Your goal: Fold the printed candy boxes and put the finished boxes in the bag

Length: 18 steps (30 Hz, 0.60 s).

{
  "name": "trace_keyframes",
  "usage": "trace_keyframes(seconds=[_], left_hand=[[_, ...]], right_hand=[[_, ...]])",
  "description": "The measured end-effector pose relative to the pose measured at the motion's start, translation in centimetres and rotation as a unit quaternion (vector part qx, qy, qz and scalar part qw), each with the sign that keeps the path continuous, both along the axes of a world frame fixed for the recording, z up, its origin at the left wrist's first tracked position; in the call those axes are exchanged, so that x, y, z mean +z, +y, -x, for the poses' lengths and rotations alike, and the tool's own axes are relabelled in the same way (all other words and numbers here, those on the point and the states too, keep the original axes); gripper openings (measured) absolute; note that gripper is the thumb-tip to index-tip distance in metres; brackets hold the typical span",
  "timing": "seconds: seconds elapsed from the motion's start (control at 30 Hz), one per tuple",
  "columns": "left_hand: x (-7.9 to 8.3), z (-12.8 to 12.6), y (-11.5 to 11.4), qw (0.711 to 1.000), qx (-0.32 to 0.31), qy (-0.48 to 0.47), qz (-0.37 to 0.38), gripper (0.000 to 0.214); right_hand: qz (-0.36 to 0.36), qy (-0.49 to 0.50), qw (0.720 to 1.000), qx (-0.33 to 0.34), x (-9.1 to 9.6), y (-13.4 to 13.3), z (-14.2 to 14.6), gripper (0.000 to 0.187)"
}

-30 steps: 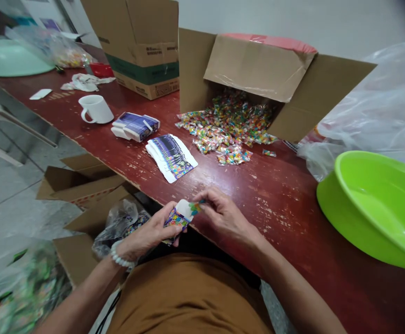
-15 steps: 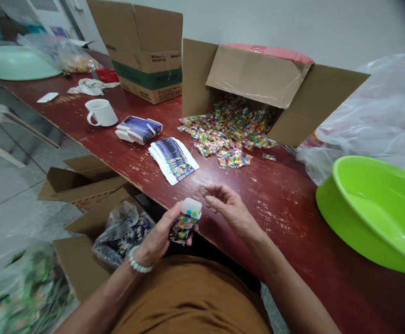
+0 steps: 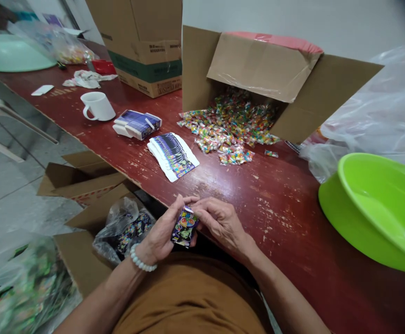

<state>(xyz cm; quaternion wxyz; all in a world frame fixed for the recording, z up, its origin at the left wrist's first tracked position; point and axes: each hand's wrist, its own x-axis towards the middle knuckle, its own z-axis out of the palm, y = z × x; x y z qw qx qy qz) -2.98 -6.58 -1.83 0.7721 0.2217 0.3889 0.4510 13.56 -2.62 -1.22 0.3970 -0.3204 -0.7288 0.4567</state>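
Observation:
My left hand (image 3: 163, 233) is closed around a small, dark printed candy box (image 3: 184, 228), holding it upright just off the table's front edge. My right hand (image 3: 219, 220) has its fingertips pinched at the top flap of this box, which is folded over now. Beyond my hands lies a fanned stack of flat printed cartons (image 3: 173, 157). Behind that stack is a second pile of purple and white flat cartons (image 3: 138, 124). Small clear packets of coloured candy (image 3: 235, 125) spill from a cardboard box (image 3: 261, 72) lying on its side.
A green basin (image 3: 376, 218) stands at the right, by clear plastic bags (image 3: 372, 111). On the left are a white mug (image 3: 99, 106), a cloth (image 3: 88, 79) and a tall carton (image 3: 144, 65). Below the table edge, an open cardboard box (image 3: 80, 260) holds a bag of filled dark packs (image 3: 132, 234).
My right hand has moved left and in to the candy box. The box's raised white top flap has been folded down, hiding the candy inside. The view has shifted slightly.

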Motion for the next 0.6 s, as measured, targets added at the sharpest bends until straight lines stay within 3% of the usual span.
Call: trace_keyframes(seconds=[0.17,0.23,0.3,0.4,0.47,0.6], left_hand=[[-0.2,-0.3,0.2,1.000,0.010,0.012,-0.006,0.063],[-0.4,-0.3,0.3,1.000,0.007,0.016,-0.017,0.065],[-0.5,-0.2,0.3,1.000,0.009,0.017,-0.017,0.064],[-0.6,0.1,0.4,0.999,0.032,0.016,-0.003,0.053],[-0.7,0.3,0.4,0.999,0.045,0.013,0.010,0.044],[-1.2,0.8,0.4,0.997,0.077,0.008,0.024,0.036]], right_hand=[[0.222,0.083,0.972,-0.002,0.0,-0.1,1.0,0.013],[0.260,0.097,0.961,0.007,-0.1,0.0,1.4,0.014],[0.229,0.083,0.970,0.004,-0.2,0.2,1.4,0.014],[0.070,0.032,0.997,0.003,-0.3,0.3,1.0,0.011],[0.000,0.008,1.000,0.019,-0.6,0.1,0.7,0.011],[0.014,-0.013,0.998,0.060,-2.0,-0.9,1.2,0.026]])
